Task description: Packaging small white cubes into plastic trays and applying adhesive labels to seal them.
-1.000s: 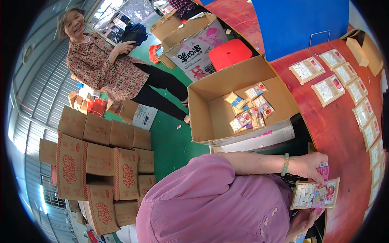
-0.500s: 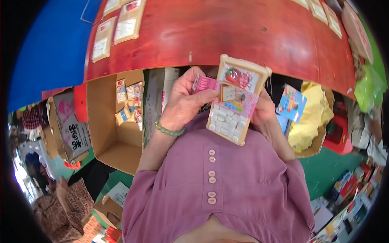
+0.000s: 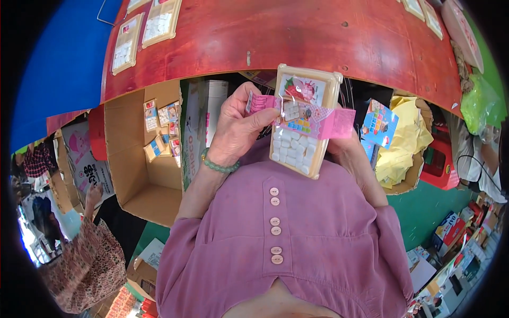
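In front of my chest is a beige tray pack (image 3: 293, 150), filled with small white pillow-shaped pieces below and a strawberry-printed panel on top. A pink printed card band (image 3: 317, 123) lies across its middle, both ends jutting past the sides. My left hand (image 3: 237, 123) pinches the band's left end between thumb and fingers. Behind the pack's right side, my right hand (image 3: 344, 146) supports it; most of its fingers are hidden by the pack and band.
Several similar packs (image 3: 125, 45) lie on the red table (image 3: 254, 37). A cardboard box (image 3: 151, 199) on the left holds several small packs. Right of me are blue printed cards (image 3: 379, 124) and a box of yellow sheets (image 3: 404, 140). A co-worker's arm (image 3: 91, 204) reaches in at lower left.
The pink band's right end now sticks out beyond the pack, where before it lay against the edge. The view has shifted slightly. The co-worker's hand at left has risen.
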Demonstrator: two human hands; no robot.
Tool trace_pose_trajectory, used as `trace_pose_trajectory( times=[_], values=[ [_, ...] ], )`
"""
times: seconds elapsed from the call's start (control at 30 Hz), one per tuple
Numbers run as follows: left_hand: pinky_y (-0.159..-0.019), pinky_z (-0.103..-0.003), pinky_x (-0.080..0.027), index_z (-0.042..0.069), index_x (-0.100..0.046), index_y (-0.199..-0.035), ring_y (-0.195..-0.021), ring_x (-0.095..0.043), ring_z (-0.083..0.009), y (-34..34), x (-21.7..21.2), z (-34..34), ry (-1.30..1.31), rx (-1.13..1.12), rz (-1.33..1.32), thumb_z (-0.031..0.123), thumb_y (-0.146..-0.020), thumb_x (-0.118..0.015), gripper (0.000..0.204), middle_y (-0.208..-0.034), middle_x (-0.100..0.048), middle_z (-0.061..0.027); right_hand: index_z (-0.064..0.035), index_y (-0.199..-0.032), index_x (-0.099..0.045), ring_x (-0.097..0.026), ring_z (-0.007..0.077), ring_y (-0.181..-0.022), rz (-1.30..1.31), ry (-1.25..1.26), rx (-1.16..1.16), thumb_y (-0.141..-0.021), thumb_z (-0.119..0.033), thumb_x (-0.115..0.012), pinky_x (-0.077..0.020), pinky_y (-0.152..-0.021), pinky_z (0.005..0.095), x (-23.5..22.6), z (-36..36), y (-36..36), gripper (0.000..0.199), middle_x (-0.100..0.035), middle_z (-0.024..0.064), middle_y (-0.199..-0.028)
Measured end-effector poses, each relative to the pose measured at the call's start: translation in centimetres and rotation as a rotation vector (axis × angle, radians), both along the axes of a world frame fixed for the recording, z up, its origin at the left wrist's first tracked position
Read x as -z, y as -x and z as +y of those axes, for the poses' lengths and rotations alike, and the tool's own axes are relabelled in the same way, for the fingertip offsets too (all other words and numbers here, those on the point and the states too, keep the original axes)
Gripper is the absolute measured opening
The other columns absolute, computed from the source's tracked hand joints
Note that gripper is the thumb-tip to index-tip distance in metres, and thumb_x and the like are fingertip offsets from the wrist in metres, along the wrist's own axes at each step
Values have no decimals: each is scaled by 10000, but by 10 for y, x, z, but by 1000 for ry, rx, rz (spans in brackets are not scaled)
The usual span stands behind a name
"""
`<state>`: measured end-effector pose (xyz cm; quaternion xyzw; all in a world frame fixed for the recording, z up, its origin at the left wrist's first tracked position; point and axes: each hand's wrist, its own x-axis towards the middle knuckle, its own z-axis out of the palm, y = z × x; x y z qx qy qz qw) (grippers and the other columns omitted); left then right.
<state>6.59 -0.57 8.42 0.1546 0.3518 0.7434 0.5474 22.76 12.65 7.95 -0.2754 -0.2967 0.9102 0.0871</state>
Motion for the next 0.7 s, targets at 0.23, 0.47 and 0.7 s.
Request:
trace_pose_trajectory(
  times=[0.23,0.47,0.7],
  values=[
    [-675,-171,-472,80,-490,-890,-757,-579,-22,12,-1,-7,55,-126,213,-40,-815,-682,238,-839,-643,-3,-23,-982,-580,-565,93,-810,-110,-601,544,-910,-42,-561,-457,-731,220,6,-6,-25,77,-609,51,-925],
    [-649,-165,-465,70,-490,-880,-745,-568,-11,9,-5,-2,120,-190,400,-10,-814,-701,235,-823,-637,2,12,-1062,-609,-557,65,-875,-156,-974,420,-850,71,-603,-447,-810,203,-36,-20,-2,220,-600,18,-949],
    [-718,-178,-471,72,-481,-936,-792,-591,-35,5,-8,-8,142,-151,504,-61,-815,-672,263,-876,-655,-32,29,-1072,-617,-599,91,-899,-89,-681,248,-871,22,-612,-475,-843,239,-29,-22,8,201,-659,68,-1017]
  ],
)
